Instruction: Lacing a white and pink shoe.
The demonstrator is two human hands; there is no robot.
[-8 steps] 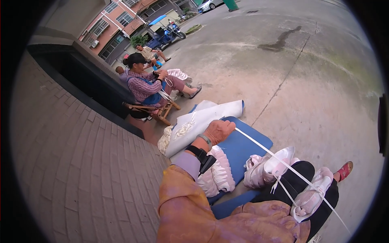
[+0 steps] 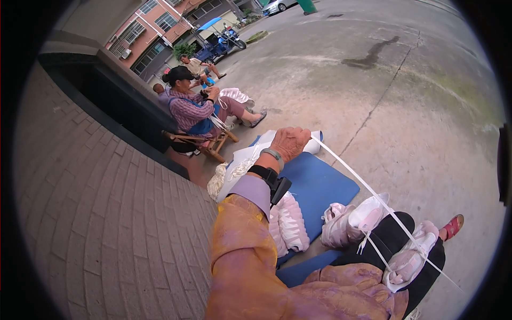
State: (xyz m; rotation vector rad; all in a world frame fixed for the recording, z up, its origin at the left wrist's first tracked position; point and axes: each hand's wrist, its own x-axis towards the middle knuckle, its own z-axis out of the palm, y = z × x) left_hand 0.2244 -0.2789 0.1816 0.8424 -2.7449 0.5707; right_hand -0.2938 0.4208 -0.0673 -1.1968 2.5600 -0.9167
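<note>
My left hand [image 2: 291, 143] is closed in a fist, raised above a blue board, gripping one end of a white shoelace [image 2: 346, 168]. The lace runs taut down to the right, across a pale pink and white shoe upper [image 2: 406, 264] resting on my knee, and on toward the lower right rim. Laces are threaded through this upper. My right hand is out of the picture. Beside my leg lies another pale pink upper [image 2: 368, 214], its opening facing up. A row of nested uppers [image 2: 292, 221] lies below my left forearm.
The blue board [image 2: 322, 184] stands before me, with a white sheet [image 2: 248, 154] and a bundle of cream laces [image 2: 216, 181] behind it. A brick wall [image 2: 122, 213] is close on my left. A co-worker [image 2: 189, 109] sits farther off on a wooden chair [image 2: 213, 146].
My left hand has risen farther away from me, drawing the lace up with it. The uppers on and beside my legs stay in place.
</note>
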